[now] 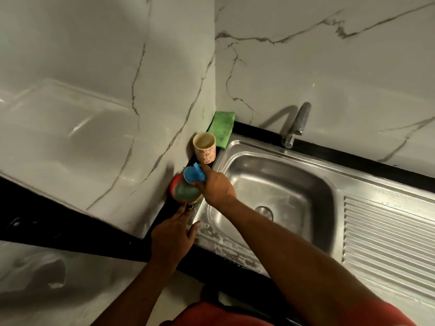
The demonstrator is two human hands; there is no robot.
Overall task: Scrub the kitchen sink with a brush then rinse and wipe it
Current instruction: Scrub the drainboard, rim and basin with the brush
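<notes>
Closest in, a red garment (235, 314) shows at the bottom edge, and both bare forearms reach up from it toward the corner. The left hand (174, 234) sits just below the grip, its fingers straight and together and its thumb spread out to the side. The fingertips touch the lower part of a green bottle (188, 190) with a red label, and the thumb hangs over the foamy rim. White foam (226, 248) lies along the front rim of the steel sink (282, 175), below and to the right of the grip. The right hand (219, 187) crosses over the basin's left edge and pinches the bottle's blue cap (191, 176), with the forefinger stretched along the cap's top and the thumb under it; its other fingers are hidden behind the hand. The bottle stands on the black ledge against the wall, just left of the sink. The basin opens directly right of the grip, with its drain (263, 211) low in the bowl and the ribbed drainboard (388, 231) well off to the right. Just beyond the cap stands a flowered cup (204, 148), upright and close to the forefinger. Past the cup a green cloth (222, 127) lies in the corner. Farther right along the back ledge rises the metal tap (296, 125), against the veined marble wall (306, 55).
</notes>
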